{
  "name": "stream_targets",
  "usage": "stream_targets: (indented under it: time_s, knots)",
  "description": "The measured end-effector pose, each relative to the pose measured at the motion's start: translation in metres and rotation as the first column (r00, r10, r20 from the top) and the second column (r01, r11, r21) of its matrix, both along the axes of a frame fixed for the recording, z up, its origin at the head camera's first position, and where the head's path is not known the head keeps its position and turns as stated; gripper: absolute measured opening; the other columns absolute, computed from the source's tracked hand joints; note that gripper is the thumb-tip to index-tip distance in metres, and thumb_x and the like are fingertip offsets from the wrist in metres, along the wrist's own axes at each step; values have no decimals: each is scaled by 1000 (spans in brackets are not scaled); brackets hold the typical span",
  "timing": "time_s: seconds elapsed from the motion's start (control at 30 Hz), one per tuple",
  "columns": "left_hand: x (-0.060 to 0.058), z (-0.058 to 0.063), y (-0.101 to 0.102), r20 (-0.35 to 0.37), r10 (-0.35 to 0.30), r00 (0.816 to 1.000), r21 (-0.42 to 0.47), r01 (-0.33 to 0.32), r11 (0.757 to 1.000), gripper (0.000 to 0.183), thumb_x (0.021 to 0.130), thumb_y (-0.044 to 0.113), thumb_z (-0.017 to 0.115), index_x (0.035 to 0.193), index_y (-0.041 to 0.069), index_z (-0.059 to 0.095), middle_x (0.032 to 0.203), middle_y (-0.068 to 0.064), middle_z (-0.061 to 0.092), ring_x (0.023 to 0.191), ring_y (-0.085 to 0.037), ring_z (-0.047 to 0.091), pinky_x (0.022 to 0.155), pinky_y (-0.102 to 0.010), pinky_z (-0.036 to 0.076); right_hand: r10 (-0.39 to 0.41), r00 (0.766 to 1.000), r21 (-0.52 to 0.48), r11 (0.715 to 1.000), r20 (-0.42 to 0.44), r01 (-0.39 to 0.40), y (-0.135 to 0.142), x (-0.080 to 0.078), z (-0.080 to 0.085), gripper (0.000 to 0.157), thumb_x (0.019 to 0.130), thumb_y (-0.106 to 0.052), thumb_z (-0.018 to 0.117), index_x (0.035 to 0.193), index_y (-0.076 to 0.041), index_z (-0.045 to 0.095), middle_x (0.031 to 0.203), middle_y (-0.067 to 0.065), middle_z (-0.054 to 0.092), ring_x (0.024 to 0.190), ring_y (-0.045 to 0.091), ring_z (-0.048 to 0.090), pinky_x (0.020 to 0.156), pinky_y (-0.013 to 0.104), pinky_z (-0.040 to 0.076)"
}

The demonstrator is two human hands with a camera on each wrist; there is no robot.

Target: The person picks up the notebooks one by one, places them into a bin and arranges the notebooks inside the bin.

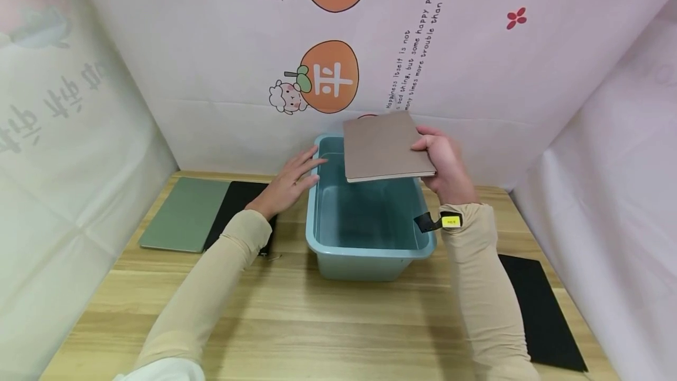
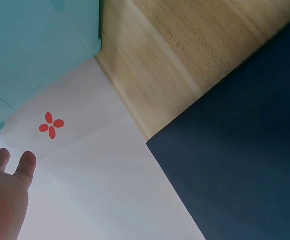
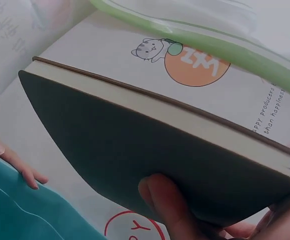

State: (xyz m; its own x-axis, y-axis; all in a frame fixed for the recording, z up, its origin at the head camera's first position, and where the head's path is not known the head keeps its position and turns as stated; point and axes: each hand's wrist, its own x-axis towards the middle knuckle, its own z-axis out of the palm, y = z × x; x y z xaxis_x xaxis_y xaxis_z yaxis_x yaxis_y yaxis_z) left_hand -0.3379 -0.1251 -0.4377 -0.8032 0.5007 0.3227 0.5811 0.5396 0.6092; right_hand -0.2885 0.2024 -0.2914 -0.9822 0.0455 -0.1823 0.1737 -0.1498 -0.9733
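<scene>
A brown notebook (image 1: 386, 149) is raised over the back right of a blue-green plastic bin (image 1: 365, 251). My right hand (image 1: 446, 163) pinches its right edge, thumb on top. In the right wrist view, the notebook's dark underside (image 3: 120, 145) and cream page edges show, with fingers (image 3: 164, 200) underneath. My left hand (image 1: 288, 184) is at the bin's left rim, its fingers extended and spread. Part of that hand (image 2: 10, 185) shows in the left wrist view. Below the left forearm lies a black notebook (image 1: 233, 204), partly covered by it.
A green notebook (image 1: 185, 216) lies at the left of the wooden table (image 1: 317, 334), beside the black one. Another flat black item (image 1: 545, 310) is at the right, partly behind the right sleeve. White printed sheeting (image 1: 449, 63) walls in the back and sides.
</scene>
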Motion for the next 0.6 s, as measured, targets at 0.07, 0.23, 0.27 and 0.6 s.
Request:
stream_targets:
  time_s: [0.07, 0.23, 0.27, 0.6]
  knots:
    - [0, 0, 0, -4, 3, 1000, -2, -3, 1000, 49, 107, 56, 36, 155, 46, 36, 172, 19, 8, 161, -33, 7, 127, -63, 11, -1, 1000, -9, 1000, -8, 1, -3, -2, -2, 67, 96, 0, 42, 160, -15, 32, 162, 13, 33, 93, 8, 66, 70, 20, 60]
    - [0, 0, 0, -22, 12, 1000, -6, -12, 1000, 49, 107, 57, 35, 154, 45, 37, 172, 18, 10, 161, -32, 9, 127, -62, 12, -9, 1000, -4, 1000, -14, 8, -9, -8, -8, 68, 94, 0, 41, 160, -16, 34, 164, 12, 34, 107, 13, 61, 72, 18, 59]
    - [0, -1, 0, -25, 14, 1000, -8, -14, 1000, 49, 107, 57, 35, 155, 45, 37, 172, 17, 10, 161, -32, 9, 127, -62, 12, -9, 1000, 2, 1000, -12, 9, -10, -9, -9, 68, 94, 0, 42, 160, -17, 34, 164, 12, 35, 108, 13, 60, 72, 18, 58]
    - [1, -2, 0, -24, 20, 1000, -29, -21, 999, 51, 107, 57, 33, 156, 46, 33, 171, 19, 9, 161, -31, 10, 128, -61, 12, -17, 1000, 14, 1000, 5, 17, -17, -13, -14, 70, 92, -1, 44, 159, -18, 34, 160, 11, 38, 113, 16, 59, 74, 20, 57]
